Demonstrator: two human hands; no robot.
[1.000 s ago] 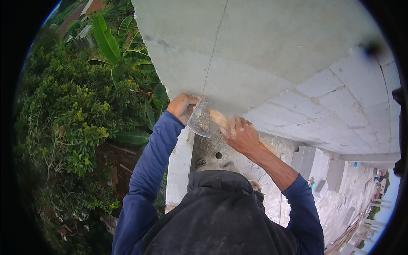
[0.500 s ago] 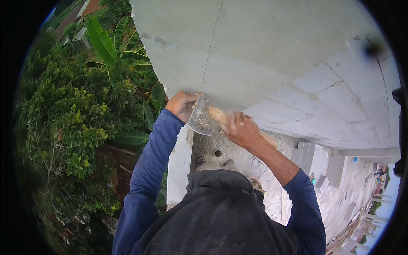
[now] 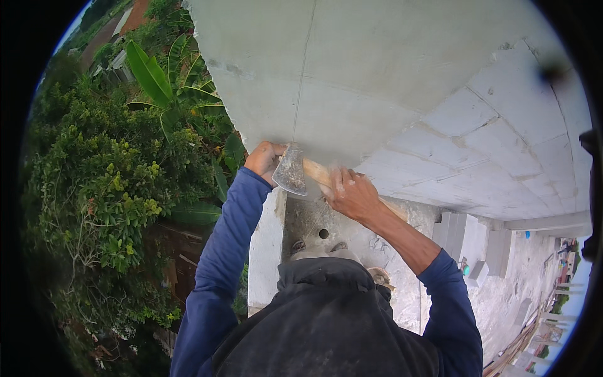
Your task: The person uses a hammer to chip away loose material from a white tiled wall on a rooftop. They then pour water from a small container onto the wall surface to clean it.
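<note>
My right hand (image 3: pixel 352 193) is wrapped round the wooden handle of a hatchet (image 3: pixel 291 174), whose grey, worn metal head points left and spreads to a blade edge at the bottom. Just left of that head, my left hand (image 3: pixel 262 162) is closed close to the wall (image 3: pixel 358 69). Its fingertips are partly hidden behind the hatchet head, and what they hold cannot be made out. A thin dark line (image 3: pixel 303 69) runs along the smooth grey wall surface down to where my hands are. White dust coats the fingers of my right hand.
Pale blocks with visible joints (image 3: pixel 496 135) make up the wall at the right. Left of me a low ledge (image 3: pixel 266 251) borders a drop with dense green bushes (image 3: pixel 107 188). Stacked blocks (image 3: pixel 455 232) stand on the dusty concrete floor (image 3: pixel 402 283), which has a round hole (image 3: pixel 324 234).
The hatchet head and my right hand have shifted slightly left in the picture. The whole view has moved a little too. My left hand stays closed beside the hatchet head.
</note>
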